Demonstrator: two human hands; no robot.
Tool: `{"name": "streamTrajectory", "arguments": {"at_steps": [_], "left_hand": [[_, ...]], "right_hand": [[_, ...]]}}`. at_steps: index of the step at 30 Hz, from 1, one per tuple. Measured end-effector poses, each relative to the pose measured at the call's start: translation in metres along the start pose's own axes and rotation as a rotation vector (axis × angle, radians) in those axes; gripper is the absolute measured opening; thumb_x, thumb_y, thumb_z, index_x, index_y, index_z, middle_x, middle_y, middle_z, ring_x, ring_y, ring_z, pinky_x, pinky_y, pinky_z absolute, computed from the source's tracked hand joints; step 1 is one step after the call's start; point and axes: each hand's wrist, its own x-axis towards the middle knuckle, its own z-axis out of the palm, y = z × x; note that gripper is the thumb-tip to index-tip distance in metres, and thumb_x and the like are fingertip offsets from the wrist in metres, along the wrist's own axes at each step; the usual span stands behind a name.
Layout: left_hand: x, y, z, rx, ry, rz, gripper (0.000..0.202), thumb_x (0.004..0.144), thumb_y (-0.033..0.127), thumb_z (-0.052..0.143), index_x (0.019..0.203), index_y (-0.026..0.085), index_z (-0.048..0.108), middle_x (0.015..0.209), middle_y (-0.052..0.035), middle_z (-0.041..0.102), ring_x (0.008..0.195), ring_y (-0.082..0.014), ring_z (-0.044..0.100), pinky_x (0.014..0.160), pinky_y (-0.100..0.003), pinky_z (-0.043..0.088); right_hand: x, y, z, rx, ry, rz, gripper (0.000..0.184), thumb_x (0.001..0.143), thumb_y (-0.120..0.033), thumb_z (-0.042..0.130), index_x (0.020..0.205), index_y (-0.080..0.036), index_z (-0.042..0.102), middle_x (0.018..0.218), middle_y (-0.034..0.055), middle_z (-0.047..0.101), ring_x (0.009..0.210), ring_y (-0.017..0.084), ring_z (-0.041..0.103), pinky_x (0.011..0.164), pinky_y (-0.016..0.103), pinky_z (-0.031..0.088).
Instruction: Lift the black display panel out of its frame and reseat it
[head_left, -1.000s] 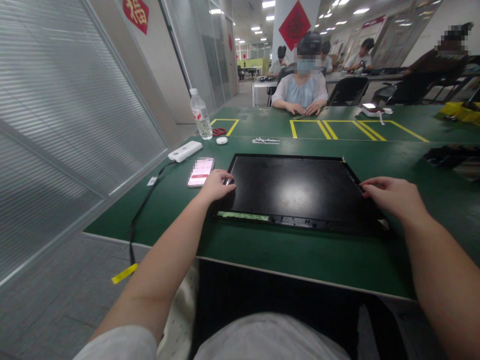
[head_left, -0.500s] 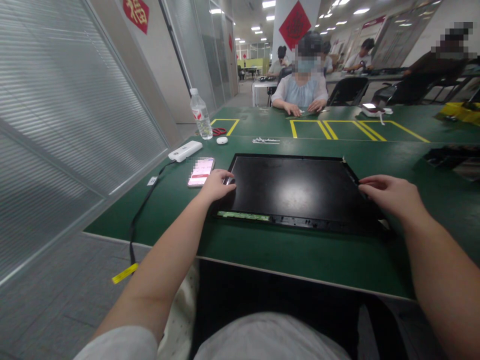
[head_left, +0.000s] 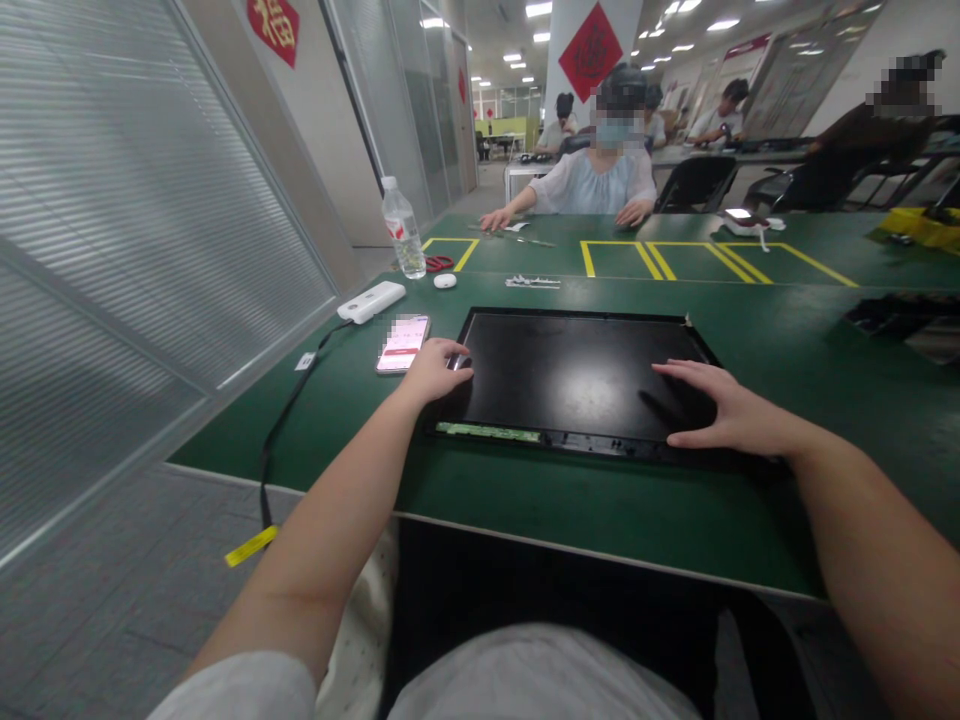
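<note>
A flat black LCD screen panel (head_left: 570,370) lies on the green table, with a dark frame around it. A narrow green circuit board (head_left: 487,433) runs along the left part of its near edge. My left hand (head_left: 439,370) grips the panel's left edge, its fingers curled and the thumb nearer to me. A small shiny spot shows between those fingertips; I cannot make out what it is. Over the right part of the panel, my right hand (head_left: 724,408) is open, thumb and fingers spread wide. Whether its fingertips touch the surface is unclear.
Left of the panel are a phone (head_left: 403,343), a white power bank (head_left: 371,302) with a black strap, and a water bottle (head_left: 403,230). Red-handled scissors (head_left: 439,263), a white case (head_left: 445,281) and thin metal pieces (head_left: 532,283) lie beyond. A person (head_left: 600,180) sits opposite.
My right hand has left the panel's right edge, moved left over the panel and spread its fingers. My left hand stays put. The person opposite has stretched one arm toward my left.
</note>
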Motion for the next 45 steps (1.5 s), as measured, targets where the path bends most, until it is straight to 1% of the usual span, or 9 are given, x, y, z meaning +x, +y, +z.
{"name": "streamTrajectory", "arguments": {"at_steps": [8, 16, 22, 26, 31, 33, 36, 40, 45], "left_hand": [[-0.002, 0.003, -0.001, -0.002, -0.002, 0.006, 0.04, 0.076, 0.03, 0.073, 0.113, 0.017, 0.077, 0.126, -0.0134, 0.069, 0.116, -0.032, 0.064, 0.102, -0.042, 0.053], [-0.002, 0.003, -0.001, 0.001, -0.014, 0.025, 0.038, 0.077, 0.03, 0.074, 0.113, 0.017, 0.077, 0.124, -0.014, 0.07, 0.11, -0.0318, 0.066, 0.101, -0.044, 0.053], [-0.001, 0.003, 0.0, 0.011, -0.009, 0.039, 0.035, 0.078, 0.029, 0.075, 0.11, 0.017, 0.078, 0.124, -0.0141, 0.07, 0.115, -0.0331, 0.064, 0.104, -0.045, 0.051], [-0.001, 0.002, 0.001, -0.016, -0.008, 0.025, 0.035, 0.079, 0.028, 0.073, 0.112, 0.017, 0.077, 0.128, -0.0145, 0.068, 0.119, -0.0327, 0.062, 0.103, -0.043, 0.052], [0.0, 0.001, 0.0, -0.01, -0.01, -0.014, 0.041, 0.082, 0.029, 0.069, 0.121, 0.015, 0.073, 0.129, -0.0159, 0.067, 0.115, -0.0304, 0.064, 0.1, -0.041, 0.054], [0.001, 0.001, -0.001, 0.017, 0.004, -0.032, 0.046, 0.082, 0.028, 0.069, 0.126, 0.014, 0.07, 0.129, -0.0169, 0.066, 0.113, -0.0303, 0.065, 0.099, -0.042, 0.054], [0.003, -0.003, -0.001, 0.083, 0.037, -0.045, 0.05, 0.083, 0.028, 0.067, 0.13, 0.012, 0.068, 0.13, -0.0185, 0.066, 0.113, -0.0315, 0.065, 0.102, -0.045, 0.053], [0.007, -0.01, 0.001, 0.193, -0.008, -0.028, 0.043, 0.088, 0.028, 0.059, 0.126, 0.011, 0.07, 0.127, -0.0193, 0.068, 0.122, -0.033, 0.062, 0.11, -0.046, 0.047], [0.01, -0.014, 0.005, 0.273, -0.052, -0.011, 0.044, 0.091, 0.03, 0.052, 0.124, 0.009, 0.072, 0.135, -0.0198, 0.064, 0.134, -0.0327, 0.054, 0.117, -0.043, 0.04]], "right_hand": [[0.001, -0.002, 0.0, -0.043, 0.019, -0.032, 0.098, 0.063, -0.066, 0.077, 0.151, -0.03, 0.052, 0.16, 0.0123, 0.044, 0.15, 0.04, 0.034, 0.122, 0.06, 0.029], [0.001, -0.005, -0.001, -0.073, 0.091, -0.136, 0.088, 0.068, -0.06, 0.077, 0.147, -0.028, 0.056, 0.158, 0.0129, 0.046, 0.147, 0.038, 0.039, 0.121, 0.058, 0.03], [0.002, -0.008, -0.003, -0.038, 0.088, -0.091, 0.091, 0.066, -0.058, 0.079, 0.148, -0.029, 0.054, 0.155, 0.0121, 0.05, 0.147, 0.037, 0.04, 0.121, 0.058, 0.031], [0.0, -0.008, -0.009, 0.077, 0.13, 0.049, 0.077, 0.074, -0.056, 0.074, 0.143, -0.026, 0.058, 0.15, 0.0123, 0.055, 0.14, 0.035, 0.048, 0.119, 0.051, 0.036], [0.002, -0.004, -0.02, 0.087, 0.318, 0.466, 0.063, 0.082, -0.051, 0.063, 0.137, -0.021, 0.064, 0.139, 0.0137, 0.064, 0.116, 0.033, 0.064, 0.099, 0.045, 0.051], [0.004, 0.0, -0.024, 0.008, 0.31, 0.628, 0.061, 0.083, -0.047, 0.062, 0.138, -0.019, 0.065, 0.128, 0.0148, 0.068, 0.103, 0.031, 0.067, 0.091, 0.043, 0.053], [0.007, 0.009, -0.027, -0.039, 0.268, 0.785, 0.059, 0.084, -0.042, 0.061, 0.137, -0.016, 0.066, 0.114, 0.0154, 0.072, 0.094, 0.028, 0.068, 0.085, 0.038, 0.052], [0.008, 0.022, -0.024, -0.046, 0.219, 0.833, 0.055, 0.084, -0.039, 0.061, 0.132, -0.015, 0.069, 0.108, 0.0143, 0.074, 0.095, 0.027, 0.068, 0.085, 0.036, 0.052], [0.009, 0.027, -0.018, -0.046, 0.192, 0.783, 0.058, 0.083, -0.033, 0.059, 0.139, -0.019, 0.066, 0.114, 0.0123, 0.074, 0.09, 0.025, 0.069, 0.08, 0.034, 0.053]]}}
